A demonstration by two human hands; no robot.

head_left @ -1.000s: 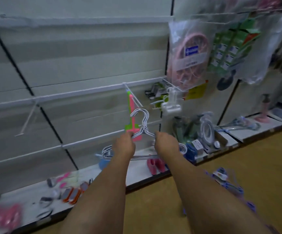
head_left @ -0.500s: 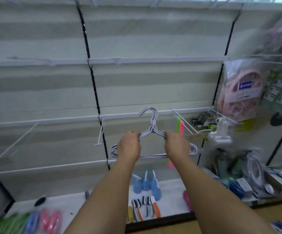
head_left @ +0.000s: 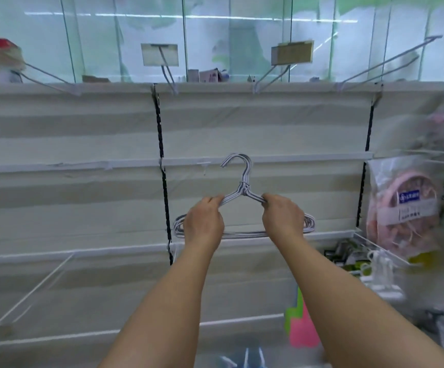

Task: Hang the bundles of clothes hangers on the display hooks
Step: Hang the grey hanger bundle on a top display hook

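Two bare forearms reach up and forward from the bottom edge, and between them the bundle of hangers (head_left: 243, 197) is held upright, its stacked wire hooks pointing up and curling to the left. The left hand (head_left: 203, 225) grips the bundle's left shoulder, its fingers (head_left: 213, 201) curled round the sloping wires just below the twisted neck; the right hand (head_left: 283, 219) grips the right shoulder the same way, fingers (head_left: 267, 201) wrapped over the wires. The rounded ends and the bottom bars of the bundle stick out beyond both hands and run behind the wrists. Below and to the right of the bundle, a green and pink item (head_left: 302, 324) hangs beside the right forearm, with white clips (head_left: 381, 272) further right. Behind the bundle stands the pale slatted wall panel (head_left: 268, 123), and the bundle's hooks sit in front of its horizontal rail (head_left: 308, 158), near a small white display hook (head_left: 204, 167) just left of them. Right of the bundle, against the wall, hangs a clear bag with a pink ring-shaped product (head_left: 404, 208). Above the bundle, along the top of the panel, long wire display hooks (head_left: 383, 63) jut out, two carrying price tags (head_left: 159, 54).
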